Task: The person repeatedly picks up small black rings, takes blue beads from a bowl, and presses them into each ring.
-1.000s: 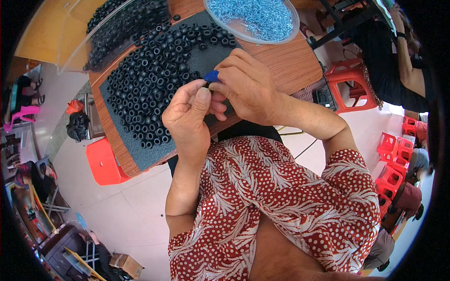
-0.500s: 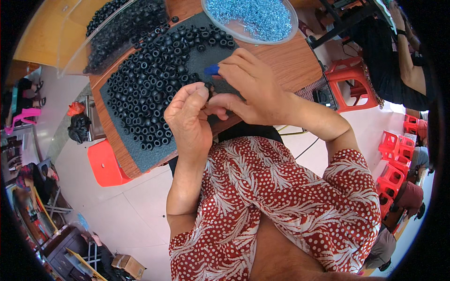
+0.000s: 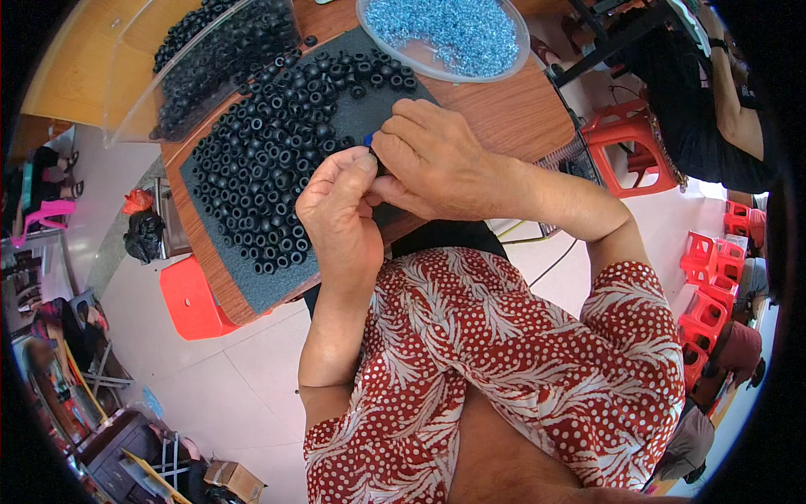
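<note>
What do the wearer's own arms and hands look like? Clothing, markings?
Left hand and right hand: no gloves, no watch visible. Forearms bare. Short red sleeves, white dots and leafy pattern. Blue bit at the right fingertips; can't tell if worn.

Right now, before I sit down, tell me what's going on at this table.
A person's left hand and right hand meet over a dark grey mat, a small blue item showing at the right fingers; anything held between them is hidden. Black ring-shaped pieces lie spread on the mat, with more in a clear plastic bin; light-blue bits sit in a round clear tub.
</note>
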`<state>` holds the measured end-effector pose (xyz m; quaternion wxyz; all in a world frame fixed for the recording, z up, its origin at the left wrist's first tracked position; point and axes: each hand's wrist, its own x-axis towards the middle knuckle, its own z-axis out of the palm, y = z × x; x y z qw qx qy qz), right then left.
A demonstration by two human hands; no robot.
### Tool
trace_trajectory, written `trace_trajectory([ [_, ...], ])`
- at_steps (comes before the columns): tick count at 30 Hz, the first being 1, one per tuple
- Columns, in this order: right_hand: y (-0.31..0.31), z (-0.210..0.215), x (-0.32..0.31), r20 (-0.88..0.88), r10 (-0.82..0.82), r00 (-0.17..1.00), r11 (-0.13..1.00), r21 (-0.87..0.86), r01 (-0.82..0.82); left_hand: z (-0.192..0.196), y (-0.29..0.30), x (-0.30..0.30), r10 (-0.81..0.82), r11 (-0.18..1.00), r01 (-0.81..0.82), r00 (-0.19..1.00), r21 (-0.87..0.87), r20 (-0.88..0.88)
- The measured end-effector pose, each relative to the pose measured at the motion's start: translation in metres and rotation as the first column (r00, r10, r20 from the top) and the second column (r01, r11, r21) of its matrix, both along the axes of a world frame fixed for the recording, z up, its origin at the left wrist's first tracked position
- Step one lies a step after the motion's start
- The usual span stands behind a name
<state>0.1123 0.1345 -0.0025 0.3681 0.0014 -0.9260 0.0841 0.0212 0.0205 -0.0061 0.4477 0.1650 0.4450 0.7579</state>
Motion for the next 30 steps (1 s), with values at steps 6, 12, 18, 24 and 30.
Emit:
trace_trajectory([
  [6, 0.006, -0.003, 0.001, -0.094, 0.023, 0.995, 1.000, 0.016, -0.022, 0.006, -0.004, 0.002, 0.002, 1.000, -0.004, 0.995, 0.018, 0.100],
  [12, 0.006, -0.007, 0.002, -0.107, 0.045, 0.993, 0.998, 0.051, -0.039, 0.010, -0.008, 0.004, -0.116, 0.993, 0.115, 0.993, -0.007, -0.020],
  [18, 0.008, -0.008, 0.001, -0.136, 0.081, 0.987, 0.992, 0.112, -0.066, 0.013, -0.009, 0.005, -0.098, 0.995, 0.097, 0.991, -0.017, -0.089],
  [24, 0.006, -0.005, 0.003, -0.087, 0.083, 0.993, 0.993, 0.090, -0.075, 0.008, -0.009, 0.002, -0.112, 0.994, 0.109, 0.986, -0.025, -0.123],
  [30, 0.006, -0.003, 0.004, -0.100, 0.104, 0.990, 0.995, 0.005, -0.104, 0.013, -0.007, 0.000, -0.142, 0.989, 0.138, 0.984, -0.044, -0.103],
])
